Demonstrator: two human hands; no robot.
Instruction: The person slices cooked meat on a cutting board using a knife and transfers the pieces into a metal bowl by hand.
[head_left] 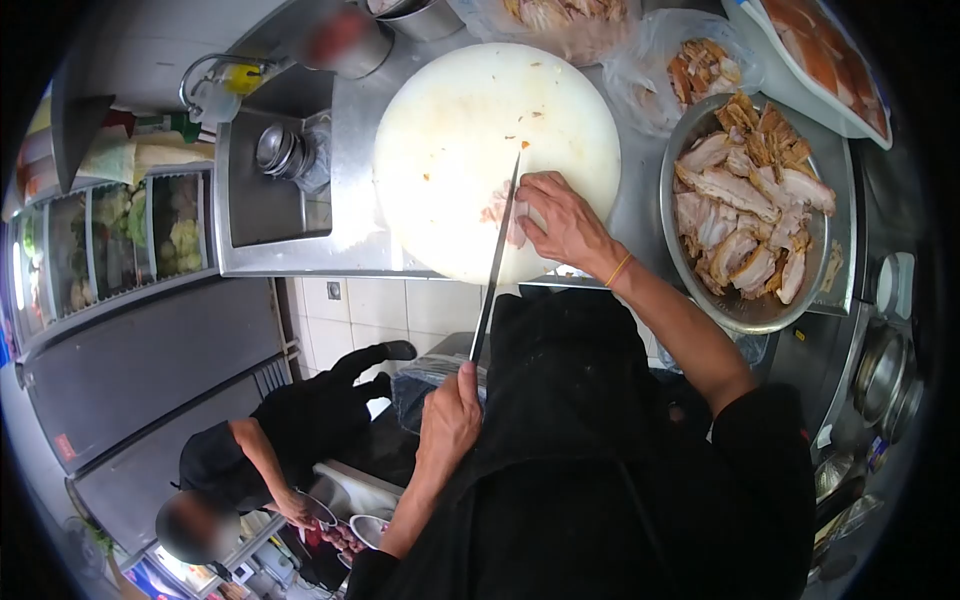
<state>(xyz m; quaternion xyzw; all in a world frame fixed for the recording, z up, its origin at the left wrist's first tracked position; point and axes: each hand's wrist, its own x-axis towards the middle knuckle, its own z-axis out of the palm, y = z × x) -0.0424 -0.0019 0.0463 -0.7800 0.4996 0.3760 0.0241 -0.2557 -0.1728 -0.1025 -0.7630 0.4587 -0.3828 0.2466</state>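
My left hand is wrapped round the handle of a long knife. The blade points away from me and lies across the round white cutting board. My right hand, with a yellow band on its wrist, has its fingers curled on a small piece of pale cooked meat beside the blade. The fingers partly hide the meat. Small scraps dot the board. To the right, a metal bowl holds several slabs of cooked meat.
Plastic bags of meat and a white tray stand behind the bowl. At left are a sink and a glass-front vegetable fridge. A co-worker in black stands at lower left, handling bowls.
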